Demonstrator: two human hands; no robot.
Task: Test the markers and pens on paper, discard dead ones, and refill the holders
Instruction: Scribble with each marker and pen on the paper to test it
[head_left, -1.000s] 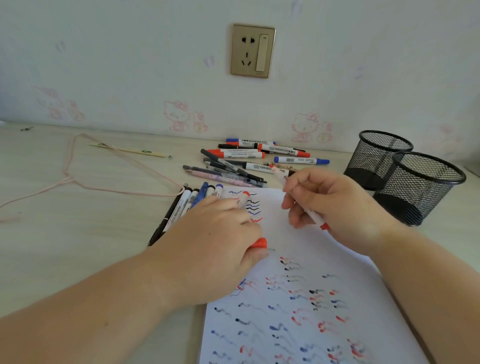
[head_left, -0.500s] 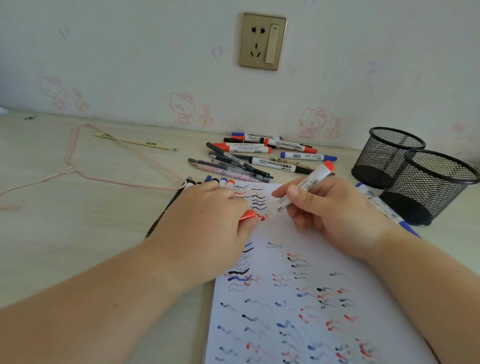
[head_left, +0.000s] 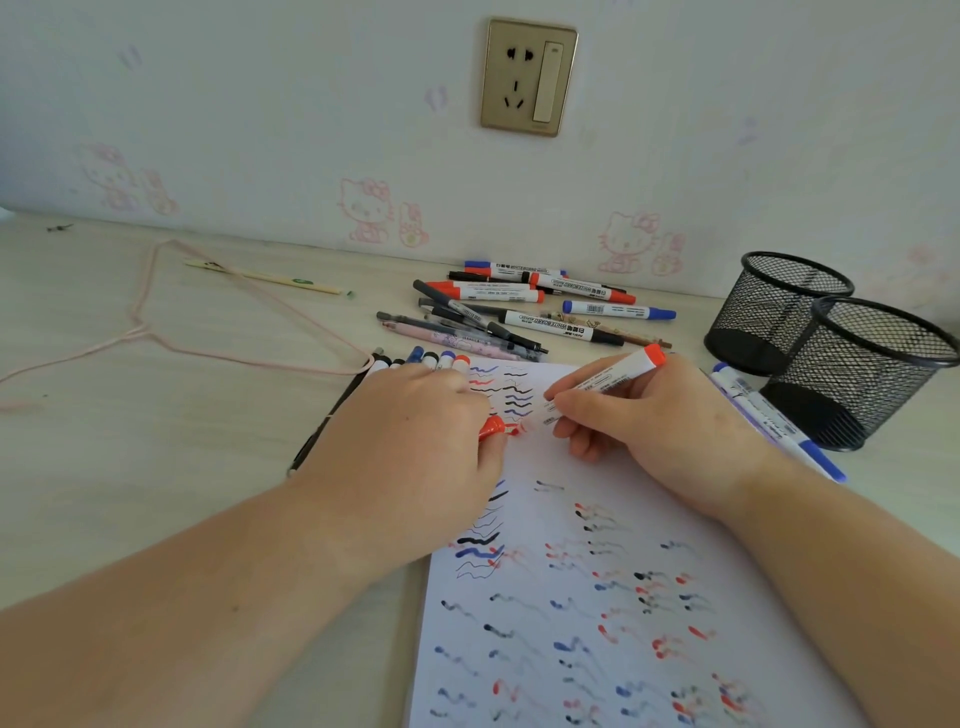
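Since a second ago the right hand (head_left: 660, 415) has turned the red marker (head_left: 605, 382) over: its tip now points down at the paper (head_left: 571, 597) and its red end slants up to the right, where before the red end lay low by the wrist.

Pale wood-grain counter (head_left: 130, 467) runs back to a wall with faint pink cartoon cat prints and a brass-coloured socket plate (head_left: 529, 77) above the hands. Far left of the left hand (head_left: 415, 441) lie a looped pink cord (head_left: 156, 332) and a thin pale stick (head_left: 262, 278). A row of tested pens and markers (head_left: 421, 358) pokes out from under the left hand's knuckles, and a loose pile of markers and pens (head_left: 524, 306) lies beyond both hands, near the wall. Right of the right hand two blue markers (head_left: 774, 421) lie side by side, just in front of two black mesh holders (head_left: 826, 338).

The left hand lies knuckles-up on the paper's left edge, fingers curled, pinching a red cap (head_left: 491, 428) at its fingertips. The right hand grips the red marker's white barrel between thumb and fingers. The marker's tip is at the paper just right of the cap, between the two hands, below rows of wavy test strokes.
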